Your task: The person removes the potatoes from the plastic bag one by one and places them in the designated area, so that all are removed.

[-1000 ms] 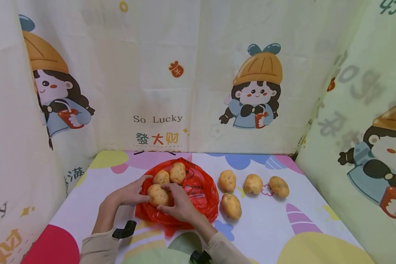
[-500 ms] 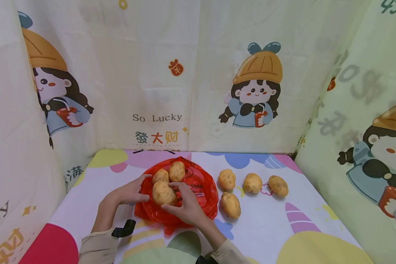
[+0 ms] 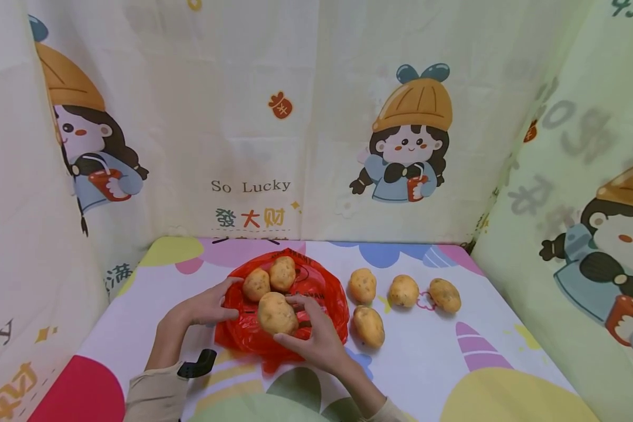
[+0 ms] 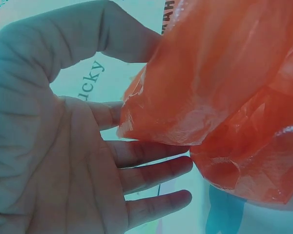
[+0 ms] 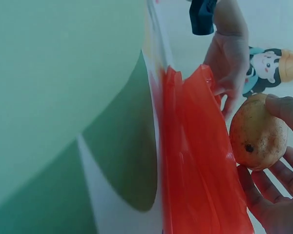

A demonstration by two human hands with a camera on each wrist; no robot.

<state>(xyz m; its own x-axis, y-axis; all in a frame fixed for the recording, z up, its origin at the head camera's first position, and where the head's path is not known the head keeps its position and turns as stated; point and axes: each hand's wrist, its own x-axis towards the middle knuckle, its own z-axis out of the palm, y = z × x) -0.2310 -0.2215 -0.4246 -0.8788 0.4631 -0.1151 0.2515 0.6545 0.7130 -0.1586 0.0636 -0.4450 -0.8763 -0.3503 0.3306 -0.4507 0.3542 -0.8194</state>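
Observation:
My right hand (image 3: 318,340) grips a potato (image 3: 277,314) between thumb and fingers above the red plastic bag (image 3: 327,316). In the right wrist view, this potato (image 5: 259,131) has a dark spot and is raised beside the bag's side (image 5: 205,161). At the bag's left rim, my left hand (image 3: 207,306) holds the plastic. The left wrist view shows the thumb and index finger of the left hand (image 4: 63,141) partly hidden by the red film (image 4: 185,97), other fingers extended. Two potatoes, one on the left (image 3: 256,285) and another behind it (image 3: 282,274), lie in the bag.
Right of the bag lie several loose potatoes: one near its edge (image 3: 363,286), one in front (image 3: 368,326), and two farther right (image 3: 404,291), (image 3: 445,295). A patterned cloth (image 3: 422,381) covers the table. Printed curtains (image 3: 327,146) enclose the back and sides.
The potato in my right hand has come up from the bag's left part and moved to the right. My left hand has stayed at the bag's rim.

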